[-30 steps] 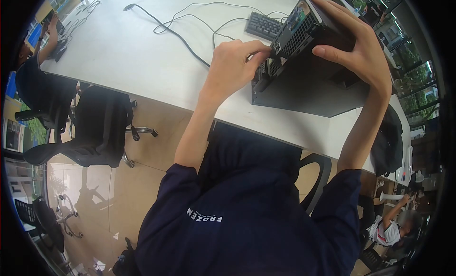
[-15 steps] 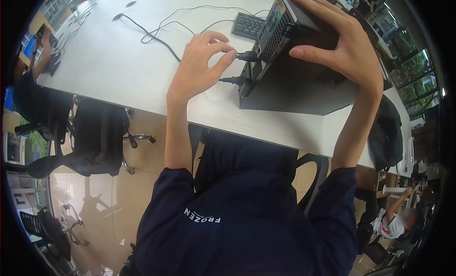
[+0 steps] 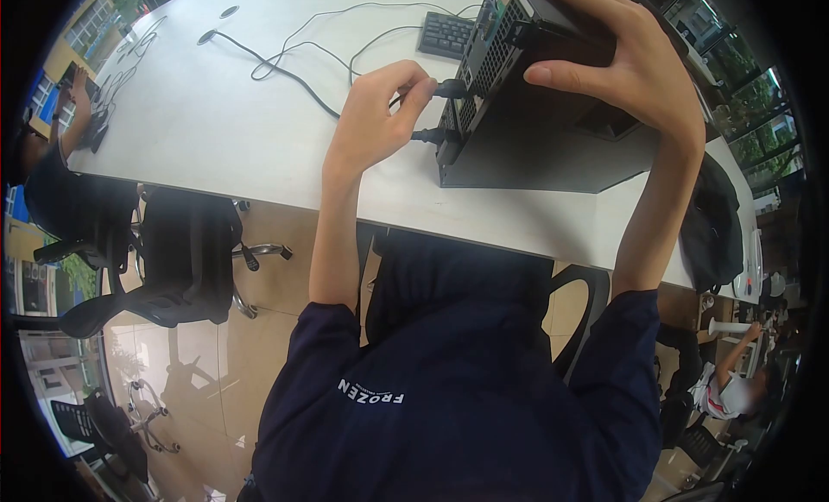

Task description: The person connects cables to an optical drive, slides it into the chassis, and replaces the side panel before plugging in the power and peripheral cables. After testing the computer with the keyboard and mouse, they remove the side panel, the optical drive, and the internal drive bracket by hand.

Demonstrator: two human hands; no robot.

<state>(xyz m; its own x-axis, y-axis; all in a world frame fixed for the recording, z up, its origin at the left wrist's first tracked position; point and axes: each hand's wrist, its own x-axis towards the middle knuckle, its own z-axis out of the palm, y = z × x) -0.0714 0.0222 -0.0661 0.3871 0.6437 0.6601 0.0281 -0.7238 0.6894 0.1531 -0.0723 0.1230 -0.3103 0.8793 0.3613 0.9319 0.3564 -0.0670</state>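
Note:
A black desktop computer tower (image 3: 535, 148) stands on the white table, its back panel with meshed vents and ports facing left. My left hand (image 3: 380, 113) is closed at that panel, thumb and fingertips pinched at the end of the upper black cable plug (image 3: 451, 88). Just below it, a second black plug (image 3: 436, 136) sits at the panel, clear of my fingers. My right hand (image 3: 635, 70) spans the tower's upper edge, with its fingers over the top and the thumb along the near side. Its fingertips are partly cut off by the frame's top edge.
A black keyboard (image 3: 445, 34) lies behind the tower. Loose black cables (image 3: 285, 66) run across the table (image 3: 216, 113) to a grommet. A black bag (image 3: 712, 226) rests at the right. Office chairs (image 3: 186, 252) stand at the left; other people sit at both sides.
My left hand has closed from a loose, parted pose into a pinch at the upper plug. My right hand stays on the tower. The whole view has shifted slightly.

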